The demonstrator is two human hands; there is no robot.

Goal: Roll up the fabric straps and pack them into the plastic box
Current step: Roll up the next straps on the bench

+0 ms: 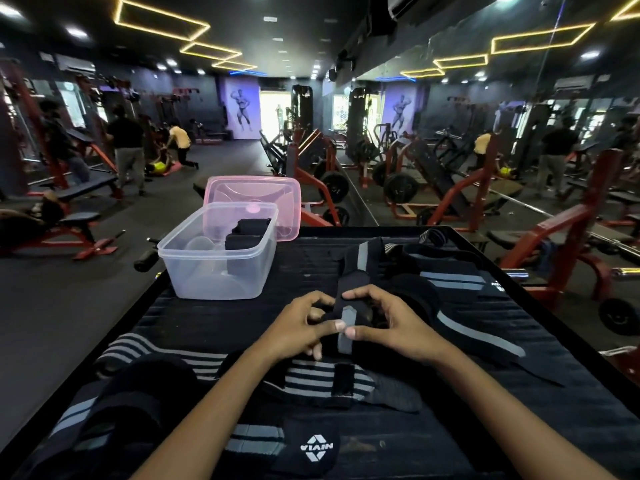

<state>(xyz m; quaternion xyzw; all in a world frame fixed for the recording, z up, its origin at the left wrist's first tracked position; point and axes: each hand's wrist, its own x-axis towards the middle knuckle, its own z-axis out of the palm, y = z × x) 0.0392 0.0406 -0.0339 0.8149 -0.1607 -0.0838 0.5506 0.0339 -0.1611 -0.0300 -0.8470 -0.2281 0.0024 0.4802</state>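
- Rolling: I see left hand [302,330] and right hand [388,325] both pinching one black strap [347,306], its long axis running away from me.
- Plastic box [221,261] sits forward-left, nearer the left hand; it probably holds rolls already.

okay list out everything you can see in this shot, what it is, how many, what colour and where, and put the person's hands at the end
Plastic box: one, clear, far left of the table, open.
Rolled straps: at least two, black, inside the box at its far side.
Lid: one, pink translucent, leaning behind the box.
Strap being rolled: one, black with a grey stripe, mid-table, running away from the hands.
Loose straps: several, black with grey or white stripes, spread over the table; exact count unclear.
Table: one, black, ribbed top.
Gym machines: many, red and black, background.
People: several, far left, plus mirror reflections on the right.
Left hand, right hand: both gripping the strap's rolled end.
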